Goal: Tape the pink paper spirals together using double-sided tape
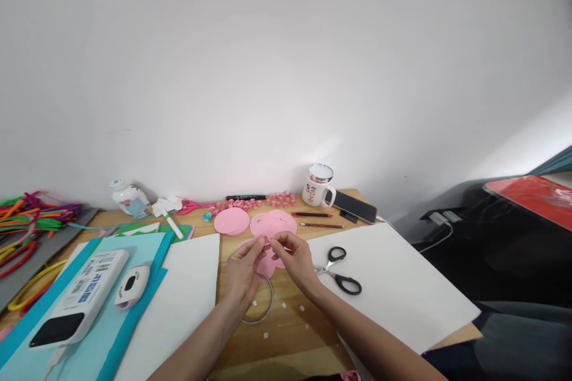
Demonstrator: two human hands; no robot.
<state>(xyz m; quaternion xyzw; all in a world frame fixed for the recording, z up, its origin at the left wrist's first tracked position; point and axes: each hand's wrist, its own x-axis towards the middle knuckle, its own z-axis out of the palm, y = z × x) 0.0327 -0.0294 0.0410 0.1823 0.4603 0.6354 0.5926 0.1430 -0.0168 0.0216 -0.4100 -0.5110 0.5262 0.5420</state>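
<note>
My left hand and my right hand meet above the table, their fingertips pinched on a small pink paper piece. Its exact shape is mostly hidden by the fingers. Pink paper cutouts lie just beyond and under the hands, next to a stack of pink paper circles. Below the hands a roll of tape lies flat, with several small white squares scattered around it. Black-handled scissors rest partly open on white paper, right of my right hand.
Small pink rolled pieces, a black marker and a white mug line the wall. Pencils and a phone lie right. White paper, blue sheets, a white power bank and pipe cleaners flank the workspace.
</note>
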